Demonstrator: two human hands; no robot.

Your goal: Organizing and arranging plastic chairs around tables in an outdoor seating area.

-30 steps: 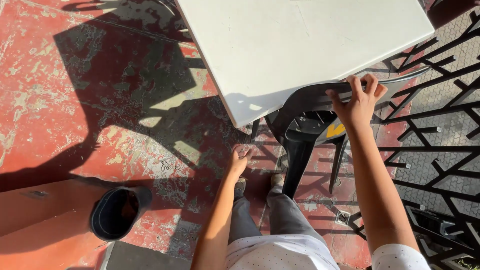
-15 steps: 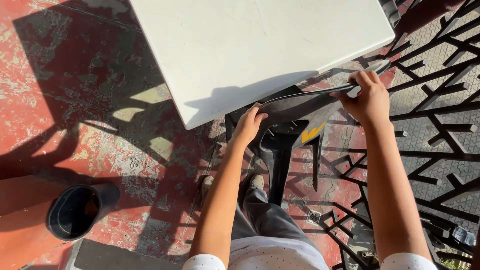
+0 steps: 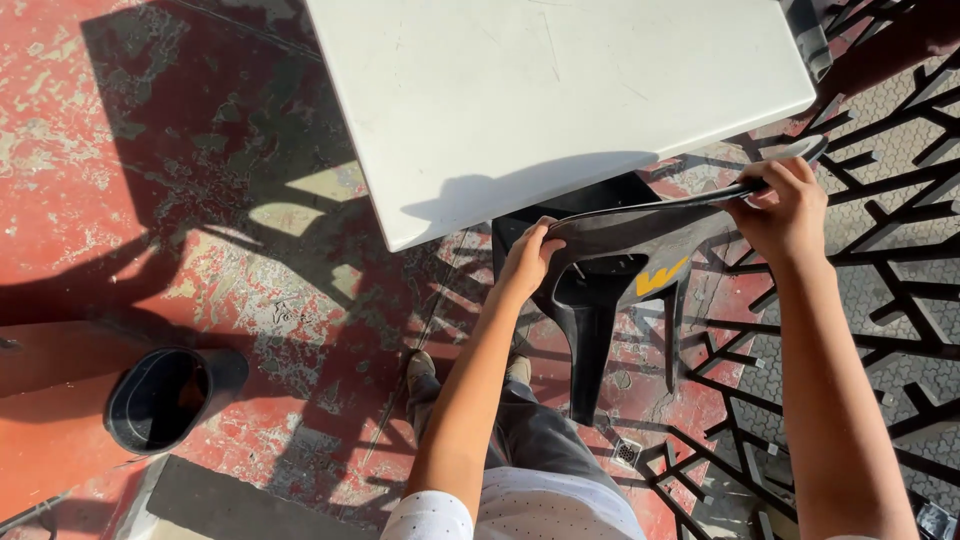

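Note:
A black plastic chair [image 3: 620, 280] stands tucked under a white square table [image 3: 560, 90]. My left hand [image 3: 530, 255] grips the left end of the chair's curved backrest. My right hand [image 3: 785, 205] is closed on the backrest's right end, close to the table's near right corner. Both arms reach forward from the bottom of the view. The chair's seat and front legs are hidden beneath the tabletop.
A black bucket [image 3: 160, 398] lies on the worn red painted floor [image 3: 150, 150] at the lower left. A dark mat [image 3: 240, 505] sits by the bottom edge. A dark metal lattice [image 3: 880, 300] runs along the right side over grey paving.
My left hand rose from near my legs and took hold of the chair's backrest. The view shifted so the table and chair sit more central.

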